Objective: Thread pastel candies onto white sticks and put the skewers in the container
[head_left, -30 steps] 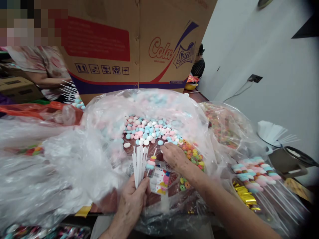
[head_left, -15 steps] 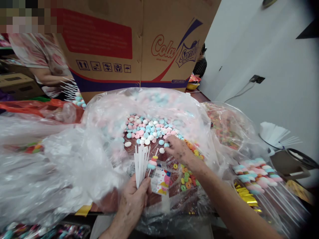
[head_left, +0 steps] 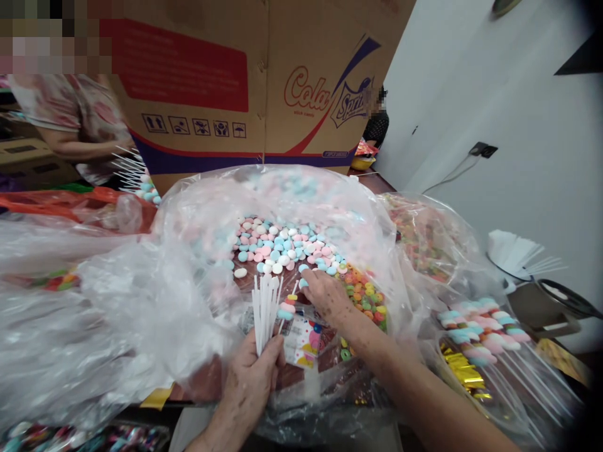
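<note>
My left hand [head_left: 252, 370] is closed around a bundle of white sticks [head_left: 265, 307], held upright. One stick at its right side carries threaded candies [head_left: 286, 307], with pink and blue discs below small yellow and orange rings. My right hand [head_left: 325, 295] has its fingers pinched at a blue candy disc [head_left: 304, 284], just right of the sticks. Beyond it, a pile of pink, white and blue candy discs [head_left: 277, 242] spreads over the brown table. Ring candies [head_left: 367, 295] in yellow, orange and green lie right of this hand, partly hidden by the forearm.
A large cardboard box [head_left: 202, 63] stands behind a clear plastic bag [head_left: 202, 201]. Finished candy skewers [head_left: 480, 329] lie at right, near white sticks [head_left: 513, 251] in a holder. Crumpled plastic [head_left: 108, 320] covers the left. A co-worker [head_left: 80, 125] stands at far left.
My right hand has drawn left and slightly down toward the sticks, with the blue disc at its fingertips. My left hand keeps its hold on the bundle.
</note>
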`<state>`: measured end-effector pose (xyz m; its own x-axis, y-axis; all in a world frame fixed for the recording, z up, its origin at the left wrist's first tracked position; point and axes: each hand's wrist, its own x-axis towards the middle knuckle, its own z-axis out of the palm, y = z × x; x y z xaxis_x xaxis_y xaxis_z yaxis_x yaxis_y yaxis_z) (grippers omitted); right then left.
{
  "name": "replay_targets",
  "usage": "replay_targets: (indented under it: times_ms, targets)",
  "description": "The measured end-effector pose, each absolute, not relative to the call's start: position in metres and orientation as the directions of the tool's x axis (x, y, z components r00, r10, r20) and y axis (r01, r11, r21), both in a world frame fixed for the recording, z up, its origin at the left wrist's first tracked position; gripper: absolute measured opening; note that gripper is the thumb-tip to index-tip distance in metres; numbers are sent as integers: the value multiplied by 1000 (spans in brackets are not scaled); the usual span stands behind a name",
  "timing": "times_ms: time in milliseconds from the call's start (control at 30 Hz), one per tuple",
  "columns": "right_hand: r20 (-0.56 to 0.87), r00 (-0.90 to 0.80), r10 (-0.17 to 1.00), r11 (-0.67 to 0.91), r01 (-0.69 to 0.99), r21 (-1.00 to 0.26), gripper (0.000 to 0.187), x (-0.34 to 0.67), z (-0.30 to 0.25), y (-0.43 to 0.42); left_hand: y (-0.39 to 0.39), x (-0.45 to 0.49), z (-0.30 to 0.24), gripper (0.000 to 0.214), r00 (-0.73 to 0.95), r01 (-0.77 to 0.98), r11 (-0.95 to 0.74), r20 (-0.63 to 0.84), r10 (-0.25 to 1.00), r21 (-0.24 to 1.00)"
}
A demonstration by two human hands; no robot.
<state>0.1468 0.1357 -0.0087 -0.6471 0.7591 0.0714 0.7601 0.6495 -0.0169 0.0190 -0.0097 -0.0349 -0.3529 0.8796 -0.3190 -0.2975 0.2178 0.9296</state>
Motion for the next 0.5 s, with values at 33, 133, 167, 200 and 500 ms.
replay_targets:
  times_ms: [33, 133, 167, 200, 500]
  targets:
    - [81, -651, 755, 654, 756, -13, 13, 146, -10, 134, -10, 19, -35, 35, -351, -293, 214, -313, 882, 932]
    - [138, -687, 714, 696, 717, -35, 15, 145, -18, 135, -10, 19, -34, 34, -345, -282, 212, -305, 888, 936]
    - [159, -684, 712, 699, 712, -68, 16, 145, -20, 137, -9, 19, -33, 34, -342, -283, 213, -306, 888, 935]
    - [172, -665, 726, 686, 716, -127, 17, 145, -22, 139, -9, 19, -32, 34, -342, -286, 216, -309, 887, 934]
    - [-82, -349, 933, -108, -56, -993, 24, 157, -2, 151, -7, 20, -28, 25, -323, -229, 221, -288, 902, 948]
